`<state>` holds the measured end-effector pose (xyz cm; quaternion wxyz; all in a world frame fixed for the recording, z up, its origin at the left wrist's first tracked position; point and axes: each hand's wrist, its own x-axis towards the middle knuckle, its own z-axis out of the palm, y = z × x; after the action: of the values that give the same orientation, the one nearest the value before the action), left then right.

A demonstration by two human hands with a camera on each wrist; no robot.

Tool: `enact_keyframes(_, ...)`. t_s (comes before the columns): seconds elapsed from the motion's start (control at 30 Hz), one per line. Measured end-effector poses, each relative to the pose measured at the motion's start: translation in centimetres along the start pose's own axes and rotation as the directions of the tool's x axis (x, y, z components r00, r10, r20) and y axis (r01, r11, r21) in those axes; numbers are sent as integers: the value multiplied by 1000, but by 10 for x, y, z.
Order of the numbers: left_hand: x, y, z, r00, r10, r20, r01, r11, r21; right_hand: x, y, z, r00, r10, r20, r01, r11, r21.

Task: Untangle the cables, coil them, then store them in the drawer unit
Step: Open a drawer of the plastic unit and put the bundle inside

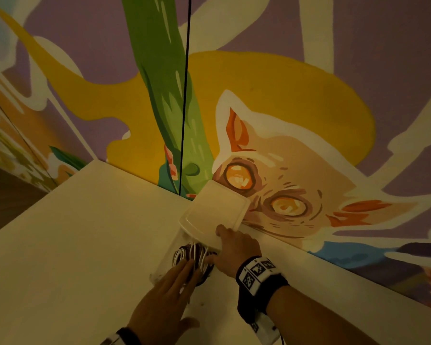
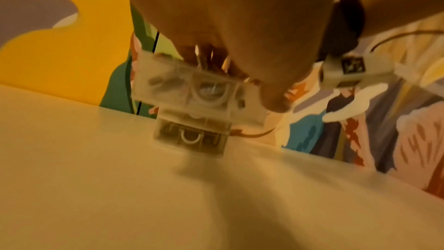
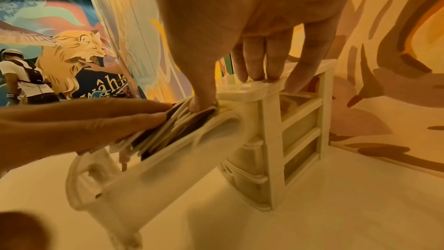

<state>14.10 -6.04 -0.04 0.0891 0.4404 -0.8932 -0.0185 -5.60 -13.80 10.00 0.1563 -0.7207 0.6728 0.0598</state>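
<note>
Against the painted wall (image 1: 309, 70) on the desk (image 1: 85, 232), the pulled-out top drawer (image 3: 134, 178) sags under cables (image 3: 168, 130) heaped above its rim – left hand (image 1: 164, 295) flat on them, fingers straight, right hand (image 1: 234, 247) steadying the drawer unit (image 3: 276, 140) with thumb in the coil – so they may snag as it closes

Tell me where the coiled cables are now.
The cables lie in the pulled-out top drawer of the drawer unit, under the left hand, by the painted wall.

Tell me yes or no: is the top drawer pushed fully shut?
No: the top drawer is pulled out of the drawer unit, with coiled cables showing inside.
</note>
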Motion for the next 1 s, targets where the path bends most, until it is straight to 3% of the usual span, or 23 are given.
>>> enact_keyframes(0.17, 7, -7, 11, 995, 81, 54, -77, 994, -73, -1, 2, 0, 999, -33, 26, 33, 999, -9)
enact_keyframes(0.27, 21, -2, -1, 988, 30, 149, -11, 992, -123, -3, 5, -5, 997, -66, 30, 66, 998, -23)
enact_keyframes(0.47, 46, -7, -20, 990, 5, 144, 7, 997, -83, -5, -3, -3, 999, -40, 22, 40, 999, -23)
enact_keyframes(0.63, 41, 8, -20, 988, -151, 34, 154, 980, -129, -3, -2, 3, 1000, -9, -9, 9, 998, -57)
enact_keyframes(0.87, 59, 5, -13, 950, -310, -29, 300, 936, -185, 1, -8, 1, 990, -143, 18, 144, 973, -182)
enact_keyframes(1.0, 75, 11, -17, 916, -395, -63, 374, 901, -221, 2, -8, -2, 987, -152, 61, 161, 964, -209)
